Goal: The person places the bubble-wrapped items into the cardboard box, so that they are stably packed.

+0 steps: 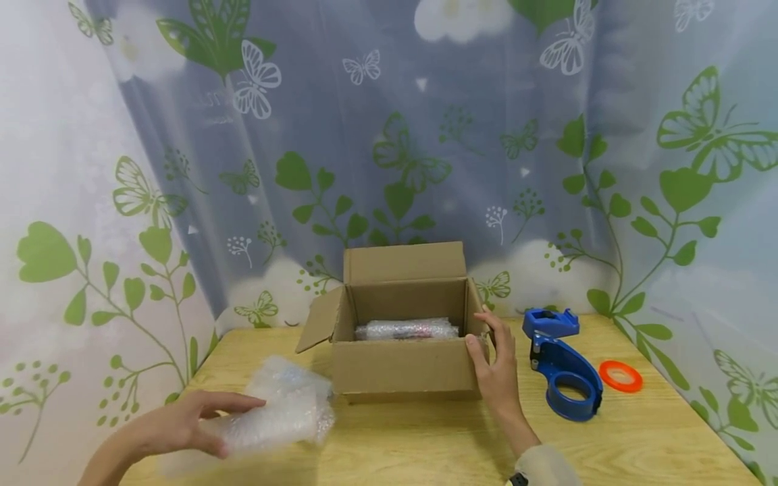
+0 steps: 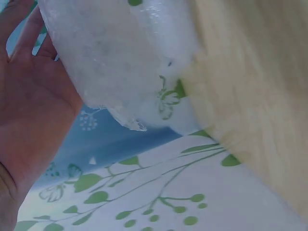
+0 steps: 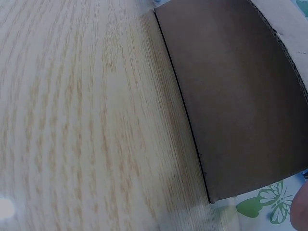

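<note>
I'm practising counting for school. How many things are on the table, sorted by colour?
Brown: 1, the cardboard box
Clear: 2, the bubble wrap bundle held by the left hand and the wrapped item inside the box
Blue: 1, the tape dispenser
Orange: 1, the tape ring
Total: 5
</note>
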### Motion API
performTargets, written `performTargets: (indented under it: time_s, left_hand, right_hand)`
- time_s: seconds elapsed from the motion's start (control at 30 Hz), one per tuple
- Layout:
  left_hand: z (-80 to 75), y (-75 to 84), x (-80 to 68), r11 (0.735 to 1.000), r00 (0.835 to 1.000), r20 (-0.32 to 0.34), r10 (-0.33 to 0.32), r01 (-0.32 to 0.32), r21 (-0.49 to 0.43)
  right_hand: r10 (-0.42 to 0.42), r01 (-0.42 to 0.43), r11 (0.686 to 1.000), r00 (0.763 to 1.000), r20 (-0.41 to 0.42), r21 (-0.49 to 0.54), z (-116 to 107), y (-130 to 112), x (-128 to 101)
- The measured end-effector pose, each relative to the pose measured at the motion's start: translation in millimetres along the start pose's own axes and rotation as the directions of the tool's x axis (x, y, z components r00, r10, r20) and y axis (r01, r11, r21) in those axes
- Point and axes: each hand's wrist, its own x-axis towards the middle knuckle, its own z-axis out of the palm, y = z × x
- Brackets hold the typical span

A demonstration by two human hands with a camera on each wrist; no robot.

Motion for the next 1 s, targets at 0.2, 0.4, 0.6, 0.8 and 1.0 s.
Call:
performTargets:
  time_s: [0.2, 0.4, 0.6, 0.8, 1.0]
  left_hand:
    - [-12.3, 26.1, 7.1, 0.997, 0.996, -0.087, -0.009, 0.016, 0.071]
    - [-24.2, 50.1, 21.0, 0.992, 0.99, -0.143, -0.003, 0.021, 0.124]
    - [-32.9, 69.0, 44.5, 0.976, 0.984, -0.166, 0.065, -0.027, 0.217]
    - [-38.6, 84.2, 71.6, 0.95, 0.978, -0.193, 0.083, -0.019, 0.312]
    - [-42.3, 95.5, 98.6, 0.928, 0.973, -0.219, 0.071, 0.016, 0.372]
  right_hand:
    - [0.004, -0.004, 1.0, 1.0, 0.002, 0.002, -1.5, -1.9, 0.7]
    - [0.0, 0.0, 1.0, 1.0, -0.004, 0.005, -0.1, 22.7, 2.0]
    - [-0.001, 0.001, 1.0, 1.0, -0.007, -0.009, 0.6, 34.4, 0.0]
    - [-0.026, 0.026, 1.0, 0.999, -0.034, 0.0, 0.6, 13.2, -1.6]
    - [-0.019, 0.019, 1.0, 1.0, -0.02, -0.008, 0.3, 32.7, 0.7]
